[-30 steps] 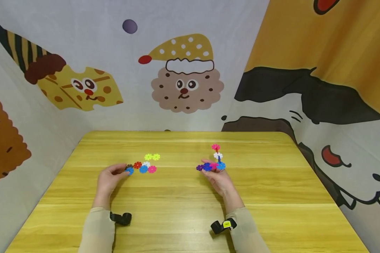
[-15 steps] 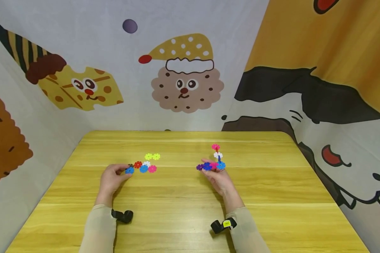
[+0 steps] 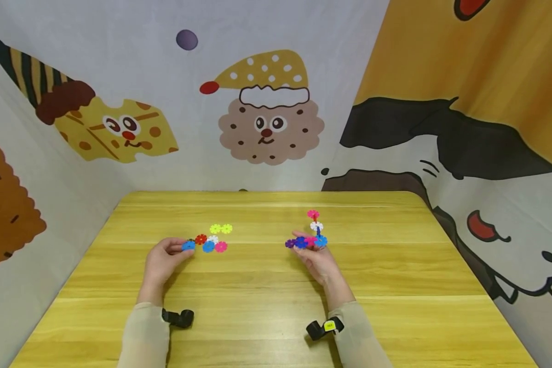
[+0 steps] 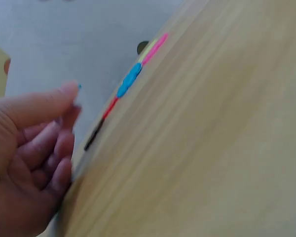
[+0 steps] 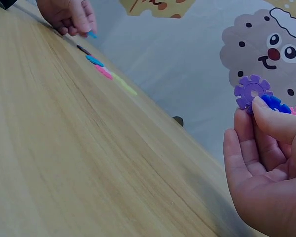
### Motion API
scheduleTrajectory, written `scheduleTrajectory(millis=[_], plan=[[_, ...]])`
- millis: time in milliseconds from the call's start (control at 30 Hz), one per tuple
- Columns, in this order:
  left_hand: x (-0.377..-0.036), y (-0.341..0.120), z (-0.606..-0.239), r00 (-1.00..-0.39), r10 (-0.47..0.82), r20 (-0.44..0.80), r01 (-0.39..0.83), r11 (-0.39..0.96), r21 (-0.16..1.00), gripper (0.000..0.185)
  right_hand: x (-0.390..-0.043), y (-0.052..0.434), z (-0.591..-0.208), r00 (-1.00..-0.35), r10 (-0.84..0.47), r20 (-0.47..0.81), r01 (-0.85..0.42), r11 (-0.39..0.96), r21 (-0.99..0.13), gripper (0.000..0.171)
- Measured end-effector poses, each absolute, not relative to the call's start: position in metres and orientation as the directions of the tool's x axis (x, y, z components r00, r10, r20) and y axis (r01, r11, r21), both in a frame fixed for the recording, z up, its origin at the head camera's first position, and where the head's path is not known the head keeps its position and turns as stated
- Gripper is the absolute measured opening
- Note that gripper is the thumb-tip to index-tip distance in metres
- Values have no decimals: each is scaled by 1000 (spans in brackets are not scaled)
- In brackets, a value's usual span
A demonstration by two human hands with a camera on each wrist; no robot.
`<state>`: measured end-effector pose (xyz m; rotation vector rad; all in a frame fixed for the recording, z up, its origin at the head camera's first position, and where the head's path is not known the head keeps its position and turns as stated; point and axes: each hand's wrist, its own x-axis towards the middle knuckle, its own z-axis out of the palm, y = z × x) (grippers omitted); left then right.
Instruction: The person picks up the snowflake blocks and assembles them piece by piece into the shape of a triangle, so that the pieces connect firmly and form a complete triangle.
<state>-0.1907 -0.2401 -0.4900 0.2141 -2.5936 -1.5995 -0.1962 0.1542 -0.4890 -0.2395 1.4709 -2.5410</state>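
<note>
My left hand (image 3: 163, 260) pinches a light blue snowflake disc (image 3: 188, 246) between thumb and fingertips, close over the table. In the right wrist view this disc (image 5: 92, 34) shows at the fingertips, raised off the tabletop. A black disc (image 4: 93, 136) lies just below the hand, mostly covered in the head view. My right hand (image 3: 321, 261) holds a chain of joined snowflake discs between thumb and fingers: a purple disc (image 5: 251, 92), a dark blue disc (image 3: 301, 243), a pink disc (image 3: 310, 241) and a light blue disc (image 3: 321, 240). A white disc (image 3: 316, 226) and a pink disc (image 3: 313, 214) rise from its end.
On the wooden table (image 3: 257, 296) lie a red disc (image 3: 201, 239), a white disc (image 3: 213, 239), a light blue disc (image 3: 208, 246), a pink disc (image 3: 221, 247) and two yellow discs (image 3: 221, 228). A cartoon-printed curtain (image 3: 267, 30) hangs behind the table.
My left hand has shifted slightly right and raised the light blue disc a little, now covering more of the black disc. My right hand and its chain stay still.
</note>
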Motion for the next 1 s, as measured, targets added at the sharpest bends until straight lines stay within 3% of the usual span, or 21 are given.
scheduleTrajectory(millis=[133,333,567,1000], plan=[[-188,-226,-480,-993,-118,-24,-61,315,947,48,-196,154,-489,-967,-251,46,85,-488,-869,52],[-188,-189,-466,-999,-7,35,33,211,977,39,-196,154,-489,-969,-242,43,81,-480,-874,52],[-188,-139,-463,-992,95,81,95,159,983,34,-196,154,-490,-972,-233,40,75,-462,-884,50],[-189,-67,-467,-983,163,86,103,103,989,29,-197,154,-493,-966,-246,82,45,-470,-882,52]])
